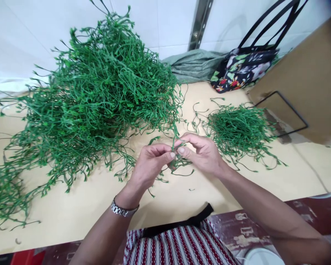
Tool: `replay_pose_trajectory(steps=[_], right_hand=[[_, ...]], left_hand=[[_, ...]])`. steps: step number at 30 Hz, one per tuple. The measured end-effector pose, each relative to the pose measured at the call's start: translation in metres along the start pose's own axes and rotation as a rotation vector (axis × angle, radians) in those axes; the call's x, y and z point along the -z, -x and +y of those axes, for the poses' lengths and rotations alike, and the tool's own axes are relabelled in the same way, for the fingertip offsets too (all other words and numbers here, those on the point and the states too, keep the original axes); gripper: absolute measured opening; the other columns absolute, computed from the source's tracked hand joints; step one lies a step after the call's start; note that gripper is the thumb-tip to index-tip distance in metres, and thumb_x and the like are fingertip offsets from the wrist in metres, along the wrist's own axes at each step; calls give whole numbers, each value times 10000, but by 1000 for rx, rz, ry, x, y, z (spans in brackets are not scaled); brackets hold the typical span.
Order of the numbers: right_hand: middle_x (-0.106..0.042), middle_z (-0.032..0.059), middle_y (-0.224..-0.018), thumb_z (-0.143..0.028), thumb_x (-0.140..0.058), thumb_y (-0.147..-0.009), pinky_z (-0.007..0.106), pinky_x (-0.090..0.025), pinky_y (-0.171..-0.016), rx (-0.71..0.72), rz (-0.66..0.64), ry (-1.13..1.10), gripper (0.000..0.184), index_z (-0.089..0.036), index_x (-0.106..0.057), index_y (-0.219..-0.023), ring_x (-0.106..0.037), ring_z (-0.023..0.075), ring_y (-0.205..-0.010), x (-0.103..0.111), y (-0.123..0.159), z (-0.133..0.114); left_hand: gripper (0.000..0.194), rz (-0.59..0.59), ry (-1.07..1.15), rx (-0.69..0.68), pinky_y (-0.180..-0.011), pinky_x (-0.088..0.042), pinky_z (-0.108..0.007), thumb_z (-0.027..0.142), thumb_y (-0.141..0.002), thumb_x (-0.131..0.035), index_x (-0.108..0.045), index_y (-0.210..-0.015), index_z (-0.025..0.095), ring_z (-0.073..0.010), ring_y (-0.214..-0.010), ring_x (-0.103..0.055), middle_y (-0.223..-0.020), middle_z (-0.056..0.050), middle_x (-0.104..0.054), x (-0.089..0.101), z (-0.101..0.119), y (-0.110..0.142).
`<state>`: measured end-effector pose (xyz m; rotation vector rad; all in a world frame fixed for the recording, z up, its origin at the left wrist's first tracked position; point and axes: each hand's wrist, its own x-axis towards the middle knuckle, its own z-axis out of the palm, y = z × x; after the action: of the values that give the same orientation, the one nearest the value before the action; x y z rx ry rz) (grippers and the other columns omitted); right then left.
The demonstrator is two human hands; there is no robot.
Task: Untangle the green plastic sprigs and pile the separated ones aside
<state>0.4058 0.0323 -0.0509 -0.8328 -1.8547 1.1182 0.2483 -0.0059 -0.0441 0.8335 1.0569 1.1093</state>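
Over the middle of the table, my left hand (153, 161) and my right hand (202, 152) meet with their fingertips almost touching. Both pinch a thin green artificial stem (175, 131), which rises between the fingers; its lower part is partly hidden by them. A few more thin stems (183, 171) lie or hang just below my fingertips. To the left, a big tangled heap of green artificial stems (105, 84) with small branched tips spreads across the table. A smaller, flatter pile of stems (238, 127) lies to the right of my right hand.
A cardboard box (306, 81) with a black wire frame (292, 108) before it stands at the right. Behind are a floral bag (245, 68) and grey-green cloth (194, 64) against the white wall. The pale tabletop (79, 213) ends near my striped clothing.
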Motion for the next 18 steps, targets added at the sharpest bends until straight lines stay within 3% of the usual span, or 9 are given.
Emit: replay_pose_trajectory(steps=[3,7,13,16,18], right_hand=[[-605,11,-720,-324,-570,-800,254,-449,-617,-63,44,-15,163,-168,-616,-789,-553,113,-658,2,1,4],[-583,4,-725,-311,-573,-800,242,-440,-610,-36,131,20,139,-176,-607,-796,-543,110,-650,3,6,10],[-559,-22,-646,-306,-554,-815,216,-445,-554,-42,267,21,130,-178,-564,-794,-543,95,-570,-4,10,14],[-551,-27,-622,-317,-530,-827,208,-438,-525,-79,265,100,152,-171,-556,-793,-528,87,-533,-4,9,16],[-579,-4,-683,-304,-502,-840,232,-459,-587,-49,224,206,157,-168,-571,-803,-557,105,-610,1,7,14]], left_hand=[[50,27,5,15,-484,-424,-221,137,-561,-674,-642,-599,135,-75,-477,-479,-551,11,-569,0,3,0],[47,39,-49,-10,-500,-406,-222,149,-602,-639,-598,-615,131,-76,-485,-473,-546,15,-537,0,6,-1],[92,-95,-231,-12,-489,-315,-196,109,-619,-599,-526,-659,148,-62,-509,-425,-564,43,-485,1,8,2],[102,-97,-200,-39,-485,-287,-191,104,-602,-613,-518,-616,139,-48,-497,-391,-553,51,-464,1,6,2],[112,-45,-146,-66,-492,-297,-195,108,-592,-619,-512,-573,135,-52,-499,-402,-538,48,-468,2,4,1]])
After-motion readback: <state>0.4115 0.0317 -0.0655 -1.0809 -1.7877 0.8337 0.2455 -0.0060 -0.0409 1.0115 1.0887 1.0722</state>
